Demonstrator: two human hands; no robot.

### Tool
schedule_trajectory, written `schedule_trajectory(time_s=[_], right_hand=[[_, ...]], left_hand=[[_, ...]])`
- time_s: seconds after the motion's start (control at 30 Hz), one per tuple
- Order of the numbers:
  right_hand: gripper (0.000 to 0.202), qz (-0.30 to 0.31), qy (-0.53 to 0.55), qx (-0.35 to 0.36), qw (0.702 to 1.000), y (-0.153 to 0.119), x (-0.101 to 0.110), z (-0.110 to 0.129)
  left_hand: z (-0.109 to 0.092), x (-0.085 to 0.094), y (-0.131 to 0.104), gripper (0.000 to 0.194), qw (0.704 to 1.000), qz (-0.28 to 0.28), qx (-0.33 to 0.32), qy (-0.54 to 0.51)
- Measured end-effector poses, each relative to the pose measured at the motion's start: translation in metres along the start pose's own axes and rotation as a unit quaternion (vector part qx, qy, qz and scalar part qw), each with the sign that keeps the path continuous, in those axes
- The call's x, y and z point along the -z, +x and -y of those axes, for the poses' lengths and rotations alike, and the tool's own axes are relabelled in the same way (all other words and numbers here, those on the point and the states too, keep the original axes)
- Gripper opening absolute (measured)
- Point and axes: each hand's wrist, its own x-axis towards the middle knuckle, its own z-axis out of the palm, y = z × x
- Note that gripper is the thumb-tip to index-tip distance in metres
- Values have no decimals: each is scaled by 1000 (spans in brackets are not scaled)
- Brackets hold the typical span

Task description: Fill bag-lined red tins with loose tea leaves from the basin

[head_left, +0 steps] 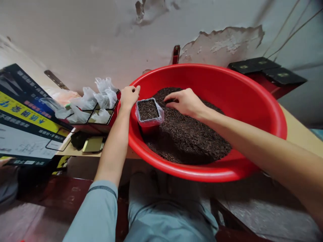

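1. Left hand (129, 95) is left of centre in the frame, at the rim of the red tub (276, 122), right beside the box (150, 130). Its fingers are curled, but the tips are tucked away, so can't tell if they're pinching anything.
2. Right hand (185, 102) is near the middle of the frame, over the dark grains (186, 131). Thumb and fingers are bent with a gap between them; can't tell from here if any grains are in there.
3. The box is just left of centre, inside the tub by its left wall, with a clear bag (160, 117) folded over its edge. Looks pretty full to me.
4. My two cents: steady the box with the left, add small pinches and spread them into the corners. Don't snag that bag edge, or grains could slip down outside it.
5. I'd also keep elbows off the white bags (84, 99), mid-left on the worktop (300, 129).
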Motion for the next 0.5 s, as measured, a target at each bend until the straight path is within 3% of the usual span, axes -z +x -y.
schedule_trajectory(time_s=[0.1,0.27,0.4,0.5], right_hand=[[25,-21,40,48,998,27,1,24],[28,-2,42,83,996,66,-22,45],[35,17,55,76,995,75,-34,49],[35,1,93,66,993,70,-27,46]], left_hand=[[0,-3,-1,37,1000,-1,-16,-4],[-3,-6,-3,35,998,16,-53,-9],[2,-7,-2,35,999,-1,-36,-16],[4,-7,-2,32,998,8,-47,-52]])
